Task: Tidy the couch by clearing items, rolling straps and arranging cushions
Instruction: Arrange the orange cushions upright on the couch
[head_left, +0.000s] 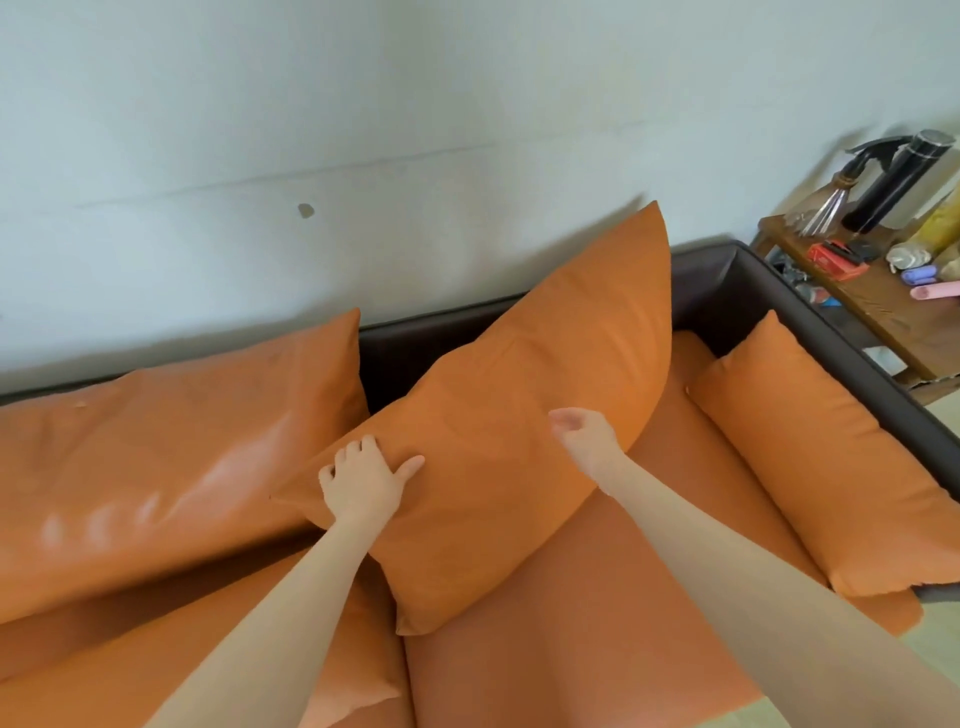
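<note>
Your left hand (361, 480) presses on the middle cushion's (519, 415) near-left corner, fingers (353, 449) curled into its edge, thumb spread. Your right hand (584, 434) hovers over that cushion's right side, fingers loosely curled, holding nothing. The cushion leans tilted on the couch (727, 291) seat against the backrest. Left of it lies a glossy cushion (171, 467); right, a smaller one (821, 457). Beyond that stands a cluttered surface (893, 312).

A wooden side table (906, 317) stands at the right. On it, toward the wall (363, 130), a black cylinder (898, 182) stands upright; a red box (834, 260) lies nearer, and a pink roll (935, 291) rests at its right edge.
</note>
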